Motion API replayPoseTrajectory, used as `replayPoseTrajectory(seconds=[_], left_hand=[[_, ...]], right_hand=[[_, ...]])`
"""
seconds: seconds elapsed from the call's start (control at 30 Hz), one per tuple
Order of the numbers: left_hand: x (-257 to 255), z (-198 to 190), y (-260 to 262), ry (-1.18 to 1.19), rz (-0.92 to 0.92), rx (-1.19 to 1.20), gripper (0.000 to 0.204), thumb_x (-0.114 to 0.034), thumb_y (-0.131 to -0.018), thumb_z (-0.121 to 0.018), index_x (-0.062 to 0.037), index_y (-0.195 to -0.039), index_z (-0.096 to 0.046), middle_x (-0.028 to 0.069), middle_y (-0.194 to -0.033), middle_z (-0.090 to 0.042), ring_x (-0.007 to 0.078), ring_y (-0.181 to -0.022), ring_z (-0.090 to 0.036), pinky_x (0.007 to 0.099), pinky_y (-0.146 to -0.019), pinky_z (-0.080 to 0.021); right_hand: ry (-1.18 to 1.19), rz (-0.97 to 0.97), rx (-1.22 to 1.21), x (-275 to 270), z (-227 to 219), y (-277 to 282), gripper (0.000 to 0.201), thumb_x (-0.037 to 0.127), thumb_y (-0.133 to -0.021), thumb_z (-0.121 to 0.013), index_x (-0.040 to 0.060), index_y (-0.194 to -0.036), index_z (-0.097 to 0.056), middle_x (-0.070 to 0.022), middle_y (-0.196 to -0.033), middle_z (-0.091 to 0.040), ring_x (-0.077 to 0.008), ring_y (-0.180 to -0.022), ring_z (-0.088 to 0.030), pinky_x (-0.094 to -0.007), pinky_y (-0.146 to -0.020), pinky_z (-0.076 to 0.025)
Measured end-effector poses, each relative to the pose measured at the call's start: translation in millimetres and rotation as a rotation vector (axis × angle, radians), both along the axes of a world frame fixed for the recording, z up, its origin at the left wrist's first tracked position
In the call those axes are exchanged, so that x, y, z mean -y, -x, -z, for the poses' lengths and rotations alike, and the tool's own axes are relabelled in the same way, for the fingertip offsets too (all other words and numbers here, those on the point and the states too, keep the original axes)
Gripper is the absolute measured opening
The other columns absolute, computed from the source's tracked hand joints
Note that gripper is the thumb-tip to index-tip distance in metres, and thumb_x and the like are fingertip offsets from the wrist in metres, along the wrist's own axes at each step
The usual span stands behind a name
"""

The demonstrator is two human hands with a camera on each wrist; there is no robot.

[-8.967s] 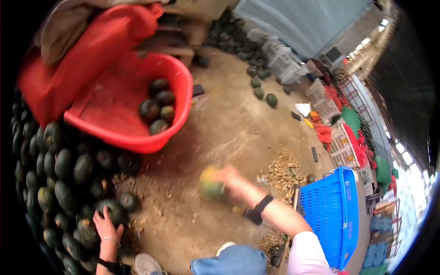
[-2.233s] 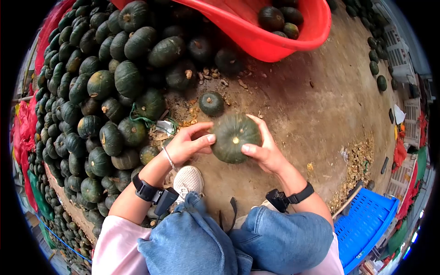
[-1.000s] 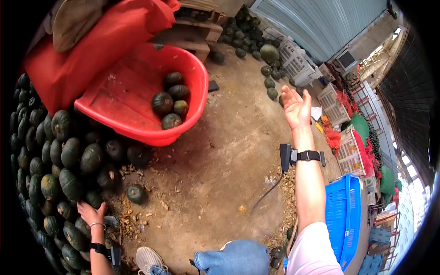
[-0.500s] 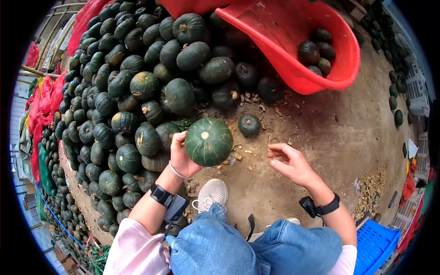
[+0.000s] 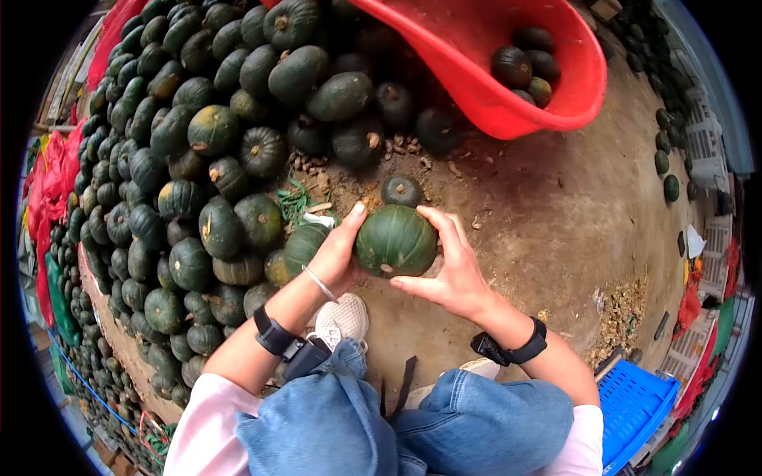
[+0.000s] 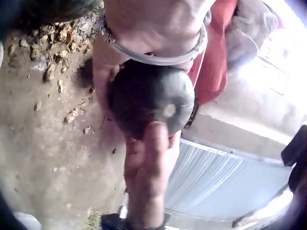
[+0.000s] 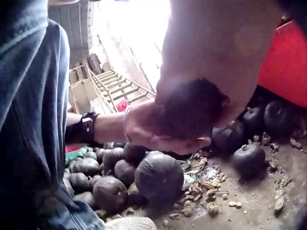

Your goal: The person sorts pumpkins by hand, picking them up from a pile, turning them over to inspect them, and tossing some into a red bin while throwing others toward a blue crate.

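Between both hands is a round green pumpkin (image 5: 396, 240), raised above the floor. My left hand (image 5: 340, 252) grips its left side, thumb up. From the right, my right hand (image 5: 454, 266) holds it, thumb near the lower edge and fingers along the far side. In the left wrist view the pumpkin (image 6: 152, 99) shows dark, with a pale round spot close to the right thumb. The right wrist view has it as a dark shape (image 7: 192, 109) between the hands. A small pumpkin (image 5: 402, 190) lies on the floor just beyond.
A large heap of green pumpkins (image 5: 190, 264) fills the left side. At the upper right, a red tub (image 5: 583, 91) holds several pumpkins. A blue crate (image 5: 635, 408) stands at the lower right. Dried debris (image 5: 623, 317) lies on the floor (image 5: 548, 230), with white crates along the right edge.
Half a second ago only the left hand held a pumpkin; now the right hand grips it too, and it is further right and turned. Earlier, the right arm was stretched out with an empty palm.
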State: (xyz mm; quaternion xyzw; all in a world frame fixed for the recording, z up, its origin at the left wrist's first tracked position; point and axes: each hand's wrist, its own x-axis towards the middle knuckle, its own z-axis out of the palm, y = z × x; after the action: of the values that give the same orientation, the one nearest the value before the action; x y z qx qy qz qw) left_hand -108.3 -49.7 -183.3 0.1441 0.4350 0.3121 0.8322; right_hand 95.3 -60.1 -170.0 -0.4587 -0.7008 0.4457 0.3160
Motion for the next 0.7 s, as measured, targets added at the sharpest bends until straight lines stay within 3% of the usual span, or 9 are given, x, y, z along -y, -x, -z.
replayPoseTrajectory(seconds=[0.03, 0.07, 0.1, 0.2, 0.23, 0.37, 0.53, 0.63, 0.7], left_hand=[[1.0, -8.4, 4.0, 0.123, 0.015, 0.098, 0.062, -0.055, -0.099, -0.032, -0.0067, -0.134, -0.047, 0.0141, -0.124, -0.061, 0.0285, -0.106, -0.064, 0.0344, -0.076, -0.06], [1.8, 4.0, 17.2, 0.162, 0.073, 0.287, 0.062, -0.057, -0.098, -0.035, -0.0086, -0.137, -0.045, 0.0139, -0.127, -0.058, 0.028, -0.111, -0.062, 0.0406, -0.083, -0.057], [3.1, 15.4, 31.2, 0.193, 0.131, 0.474, 0.063, -0.058, -0.097, -0.039, -0.0105, -0.139, -0.043, 0.0137, -0.13, -0.056, 0.0275, -0.116, -0.059, 0.0468, -0.09, -0.054], [7.0, 10.6, 32.0, 0.043, -0.01, 0.342, 0.062, -0.049, -0.095, -0.049, -0.0096, -0.142, -0.038, 0.014, -0.137, -0.049, 0.0279, -0.122, -0.054, 0.0471, -0.098, -0.049], [3.0, 10.5, 31.9, -0.088, -0.021, 0.41, 0.07, -0.034, -0.086, -0.064, -0.0088, -0.144, -0.033, 0.0143, -0.141, -0.045, 0.0271, -0.127, -0.049, 0.0456, -0.105, -0.042], [-11.2, 0.7, 20.8, -0.264, 0.047, 0.243, 0.099, -0.016, -0.067, -0.08, -0.007, -0.148, -0.025, 0.0121, -0.142, -0.044, 0.0273, -0.13, -0.046, 0.0411, -0.109, -0.037], [-30.5, 0.3, 6.2, -0.581, 0.36, -0.124, 0.113, -0.03, -0.061, -0.09, -0.0086, -0.149, -0.022, 0.0094, -0.138, -0.044, 0.0214, -0.128, -0.044, 0.0363, -0.109, -0.034], [-31.8, 6.2, 4.4, -0.483, 0.338, 0.042, 0.112, -0.028, -0.062, -0.092, -0.0099, -0.148, -0.022, 0.0101, -0.14, -0.038, 0.0222, -0.129, -0.041, 0.037, -0.109, -0.035], [-31.0, 16.4, 6.7, -0.516, 0.318, 0.074, 0.109, -0.023, -0.063, -0.092, -0.0103, -0.147, -0.025, 0.0094, -0.139, -0.04, 0.0211, -0.129, -0.041, 0.0369, -0.109, -0.035]], right_hand=[[-0.206, -0.004, 0.095, 0.1, -1.6, 2.2, 0.08, 0.017, -0.066, -0.085, 0.0057, -0.134, -0.045, -0.0163, -0.127, -0.051, -0.0294, -0.119, -0.051, -0.0393, -0.101, -0.042], [-0.267, -0.081, 0.073, -4.0, -2.8, 1.9, 0.071, 0.012, -0.066, -0.082, 0.0056, -0.129, -0.052, -0.0149, -0.122, -0.053, -0.03, -0.119, -0.051, -0.0402, -0.101, -0.042], [-0.169, -0.098, -0.031, -5.3, 0.7, 0.6, 0.067, 0.011, -0.069, -0.081, 0.0046, -0.129, -0.052, -0.0144, -0.122, -0.053, -0.0288, -0.119, -0.051, -0.0399, -0.1, -0.043], [0.307, -0.036, -0.512, -10.7, 5.6, -4.6, 0.05, 0.004, -0.082, -0.072, -0.001, -0.128, -0.051, -0.0113, -0.126, -0.051, -0.0222, -0.119, -0.052, -0.035, -0.1, -0.046], [0.504, 0.067, -0.555, -14.7, 7.1, -7.9, 0.052, 0.012, -0.084, -0.073, 0.0003, -0.129, -0.05, -0.0099, -0.124, -0.054, -0.0221, -0.117, -0.054, -0.0351, -0.1, -0.046], [0.856, 0.044, -0.617, -9.8, -0.5, -8.6, 0.087, 0.028, -0.075, -0.081, 0.0026, -0.143, -0.033, -0.0147, -0.136, -0.046, -0.0238, -0.126, -0.046, -0.04, -0.104, -0.041], [0.403, 0.186, -0.426, 7.7, -7.4, -3.9, 0.083, 0.021, -0.072, -0.083, 0.0055, -0.141, -0.039, -0.0147, -0.137, -0.045, -0.0266, -0.127, -0.045, -0.0412, -0.106, -0.039], [-0.041, 0.098, 0.092, 6.4, -20.3, -6.9, 0.079, 0.02, -0.069, -0.084, 0.0075, -0.137, -0.047, -0.0157, -0.135, -0.045, -0.0282, -0.129, -0.043, -0.0414, -0.106, -0.038], [0.043, 0.136, -0.045, 7.1, -20.6, -4.8, 0.076, 0.021, -0.068, -0.085, 0.0074, -0.134, -0.05, -0.016, -0.134, -0.044, -0.0289, -0.129, -0.042, -0.041, -0.107, -0.037]])
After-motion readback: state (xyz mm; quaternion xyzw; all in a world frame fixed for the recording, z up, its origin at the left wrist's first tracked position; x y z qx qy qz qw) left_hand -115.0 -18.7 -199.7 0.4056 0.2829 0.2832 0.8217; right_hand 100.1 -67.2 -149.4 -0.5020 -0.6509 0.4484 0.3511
